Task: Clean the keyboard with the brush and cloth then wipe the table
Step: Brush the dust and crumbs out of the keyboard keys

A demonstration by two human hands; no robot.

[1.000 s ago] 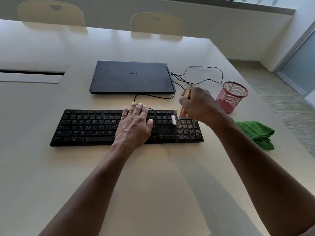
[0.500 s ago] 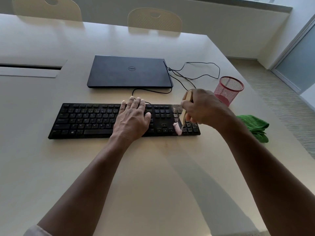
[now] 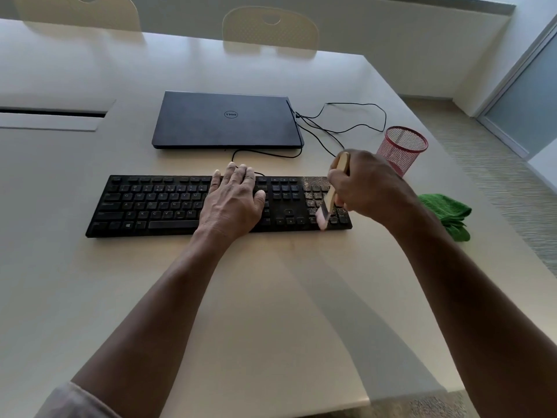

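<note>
A black keyboard (image 3: 156, 206) lies across the pale table (image 3: 271, 297). Its number pad at the right end is speckled with dust. My left hand (image 3: 233, 203) rests flat on the middle keys, fingers apart, holding nothing. My right hand (image 3: 366, 187) grips a wooden-handled brush (image 3: 330, 199). The brush's pale bristles touch the lower left corner of the number pad. A crumpled green cloth (image 3: 446, 211) lies on the table to the right of the keyboard, partly hidden behind my right forearm.
A closed dark laptop (image 3: 226, 120) sits behind the keyboard, with black cables (image 3: 346, 128) looping to its right. A red mesh cup (image 3: 401, 149) stands right of my right hand. Two pale chairs (image 3: 269, 28) stand at the far side. The table's right edge is beside the cloth.
The brush has swept from the top of the number pad down to its near edge. My left hand has stayed on the keys.
</note>
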